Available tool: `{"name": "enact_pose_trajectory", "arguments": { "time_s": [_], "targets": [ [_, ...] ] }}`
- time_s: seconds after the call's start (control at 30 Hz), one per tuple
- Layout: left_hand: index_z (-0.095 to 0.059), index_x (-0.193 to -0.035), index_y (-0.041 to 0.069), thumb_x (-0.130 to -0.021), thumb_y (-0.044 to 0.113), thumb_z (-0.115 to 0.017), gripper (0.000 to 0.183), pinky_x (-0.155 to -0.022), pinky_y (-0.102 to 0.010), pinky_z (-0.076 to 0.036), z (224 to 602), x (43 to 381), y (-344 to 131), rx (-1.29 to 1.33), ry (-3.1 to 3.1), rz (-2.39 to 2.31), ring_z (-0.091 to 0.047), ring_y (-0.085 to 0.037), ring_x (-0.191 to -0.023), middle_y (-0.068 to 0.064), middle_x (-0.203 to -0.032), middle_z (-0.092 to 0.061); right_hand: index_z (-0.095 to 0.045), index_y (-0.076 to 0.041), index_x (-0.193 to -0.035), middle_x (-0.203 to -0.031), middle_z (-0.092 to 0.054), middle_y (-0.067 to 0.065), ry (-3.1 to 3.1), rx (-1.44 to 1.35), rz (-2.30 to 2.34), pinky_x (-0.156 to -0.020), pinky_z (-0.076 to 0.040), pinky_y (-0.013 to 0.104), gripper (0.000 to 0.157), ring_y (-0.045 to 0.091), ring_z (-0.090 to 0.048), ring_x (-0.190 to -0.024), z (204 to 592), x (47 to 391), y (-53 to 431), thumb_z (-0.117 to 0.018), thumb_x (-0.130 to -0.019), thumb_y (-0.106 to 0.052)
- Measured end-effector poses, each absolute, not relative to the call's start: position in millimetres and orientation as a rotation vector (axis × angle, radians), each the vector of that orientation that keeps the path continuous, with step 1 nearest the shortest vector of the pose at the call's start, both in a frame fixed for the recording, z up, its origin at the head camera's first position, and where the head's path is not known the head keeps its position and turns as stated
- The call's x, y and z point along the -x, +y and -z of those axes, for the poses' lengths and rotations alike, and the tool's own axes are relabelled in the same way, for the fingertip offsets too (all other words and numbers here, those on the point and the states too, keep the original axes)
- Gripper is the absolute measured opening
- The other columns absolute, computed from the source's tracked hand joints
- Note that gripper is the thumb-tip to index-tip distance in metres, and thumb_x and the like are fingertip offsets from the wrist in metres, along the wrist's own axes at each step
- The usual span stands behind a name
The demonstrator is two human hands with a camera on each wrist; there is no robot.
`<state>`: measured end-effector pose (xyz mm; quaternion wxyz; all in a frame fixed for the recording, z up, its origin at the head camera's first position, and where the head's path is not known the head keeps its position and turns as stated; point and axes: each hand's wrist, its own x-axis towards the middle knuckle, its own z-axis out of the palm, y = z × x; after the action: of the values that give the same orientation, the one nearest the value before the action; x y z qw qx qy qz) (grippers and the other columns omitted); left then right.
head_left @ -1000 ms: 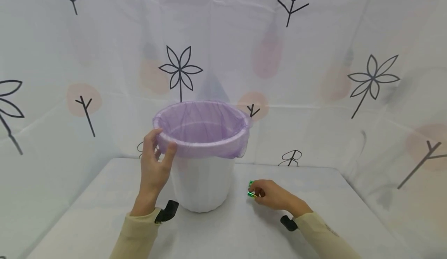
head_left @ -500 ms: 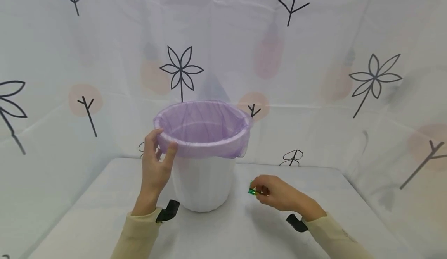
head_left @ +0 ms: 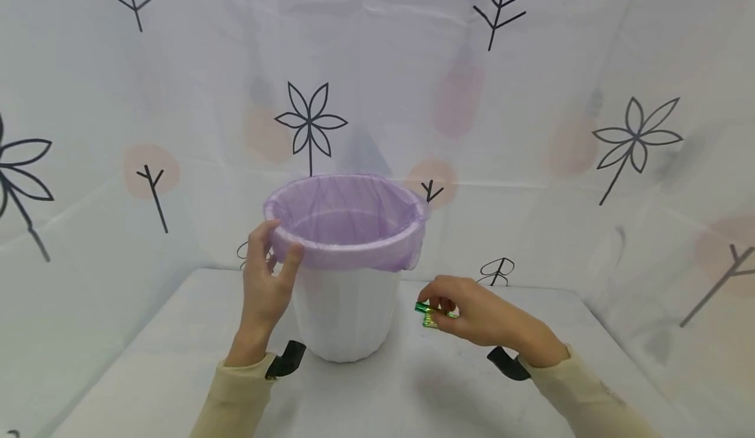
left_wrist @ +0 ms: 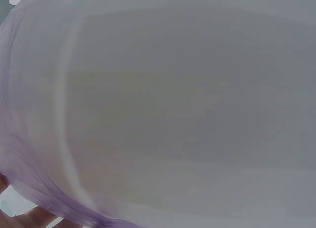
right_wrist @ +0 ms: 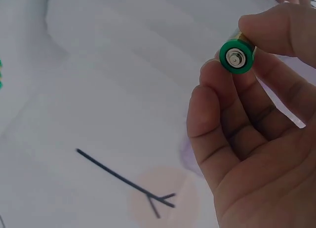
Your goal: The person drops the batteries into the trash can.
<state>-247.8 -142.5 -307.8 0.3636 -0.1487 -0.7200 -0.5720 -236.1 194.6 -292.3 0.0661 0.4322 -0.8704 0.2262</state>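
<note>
A white bin [head_left: 348, 313] with a purple bag [head_left: 354, 254] folded over its rim stands upright on the table. My left hand [head_left: 267, 297] grips the bin's near left rim, thumb in front. My right hand [head_left: 478, 313], right of the bin and a little above the table, pinches a green and gold battery [head_left: 422, 307] between thumb and fingers. The right wrist view shows the end of that battery [right_wrist: 236, 58] with its metal tip. More green and gold batteries [head_left: 431, 320] lie on the table behind and under the right hand, partly hidden by it.
The white table [head_left: 354, 398] backs onto a pale cloth [head_left: 377, 51] printed with flowers and twigs, which also rises at both sides. A black wrist strap piece [head_left: 508, 363] hangs below the right wrist, another [head_left: 286, 359] by the left.
My right hand has risen from the table with a battery, leaving other batteries below it. The left hand stays on the bin's rim. The head view has shifted slightly.
</note>
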Motion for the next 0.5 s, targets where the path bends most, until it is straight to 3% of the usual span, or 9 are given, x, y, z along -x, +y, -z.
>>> {"name": "enact_pose_trajectory", "arguments": {
  "time_s": [0.27, 0.5],
  "targets": [
    [-0.040, -0.137, 0.011, -0.091, 0.015, -0.063, 0.052, -0.104, -0.058, -0.034, 305.4, 246.5, -140.1, 0.382, -1.859, 1.482, -0.037, -0.028, -0.134, -0.007, -0.146, -0.038, -0.061, -0.015, -0.109, -0.088, -0.057, -0.013, -2.469, -1.409, -0.712, -0.066, -0.050, 0.025, 0.029, 0.004, -0.053, -0.078, 254.0, 237.1, 186.8, -0.062, -0.085, 0.001],
    [-0.039, -0.133, -0.003, -0.091, 0.006, -0.060, 0.049, -0.102, -0.063, -0.034, 285.2, 224.1, -132.0, 0.373, -1.862, 1.479, -0.038, -0.038, -0.132, -0.022, -0.143, -0.038, -0.062, -0.017, -0.111, -0.088, -0.059, -0.009, -2.337, -1.496, -0.768, -0.065, -0.049, 0.024, 0.035, 0.008, -0.054, -0.077, 220.0, 241.8, 176.6, -0.060, -0.083, 0.005]
  ]
}}
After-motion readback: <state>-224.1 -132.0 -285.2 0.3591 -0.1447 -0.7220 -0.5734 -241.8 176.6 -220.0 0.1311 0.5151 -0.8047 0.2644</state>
